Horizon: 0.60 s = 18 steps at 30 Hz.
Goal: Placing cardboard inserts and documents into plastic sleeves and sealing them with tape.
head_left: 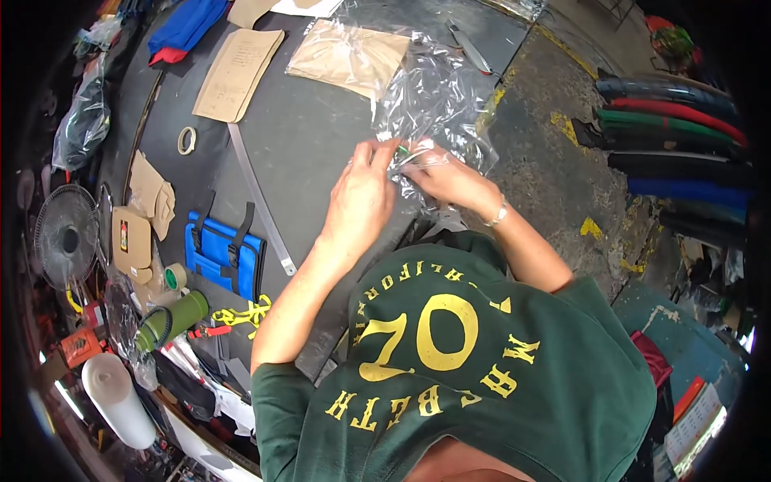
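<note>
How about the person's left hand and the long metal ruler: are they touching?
Apart. The head view shows dark tabletop between the left hand and the long metal ruler.

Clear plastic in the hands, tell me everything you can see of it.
The clear plastic looks like thin, glossy film, transparent and heavily crumpled, with white glare along its creases. It spreads loosely on the dark tabletop, its right side reaching past the edge, its far left part meeting a brown paper piece. The left hand and right hand hold its near part. Whether it is a bag or a loose sheet, I can't tell.
</note>
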### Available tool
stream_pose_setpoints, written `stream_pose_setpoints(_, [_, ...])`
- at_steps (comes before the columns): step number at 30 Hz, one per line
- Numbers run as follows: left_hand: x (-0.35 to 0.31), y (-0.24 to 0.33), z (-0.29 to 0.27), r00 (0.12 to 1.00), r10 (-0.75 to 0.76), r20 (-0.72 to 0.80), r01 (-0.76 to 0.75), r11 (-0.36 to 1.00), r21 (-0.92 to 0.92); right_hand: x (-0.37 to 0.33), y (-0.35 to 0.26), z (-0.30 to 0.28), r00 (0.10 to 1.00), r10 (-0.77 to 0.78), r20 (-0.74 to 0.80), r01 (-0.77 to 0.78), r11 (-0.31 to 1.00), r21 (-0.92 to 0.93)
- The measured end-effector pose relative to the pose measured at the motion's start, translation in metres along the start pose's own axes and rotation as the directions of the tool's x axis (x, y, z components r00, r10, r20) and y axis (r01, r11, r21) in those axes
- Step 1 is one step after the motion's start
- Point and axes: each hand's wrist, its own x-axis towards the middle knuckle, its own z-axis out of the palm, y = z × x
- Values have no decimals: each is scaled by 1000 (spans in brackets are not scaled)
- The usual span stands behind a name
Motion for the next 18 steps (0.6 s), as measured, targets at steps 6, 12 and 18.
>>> stream_pose_setpoints(6, [24,-31,-94,866,-106,-488,119,993,-5,-23,-39,-123,868,-401,292,353,913,203])
stream_pose_setpoints(12, [44,-87,-203,761,25,-648,-89,994,-67,125,119,-172,912,-234,-337,83,910,-407])
stream_pose_setpoints(18, [24,-50,-277,723,34,-690,-226,955,-190,206,138,-157,976,-143,-163,5,766,-643])
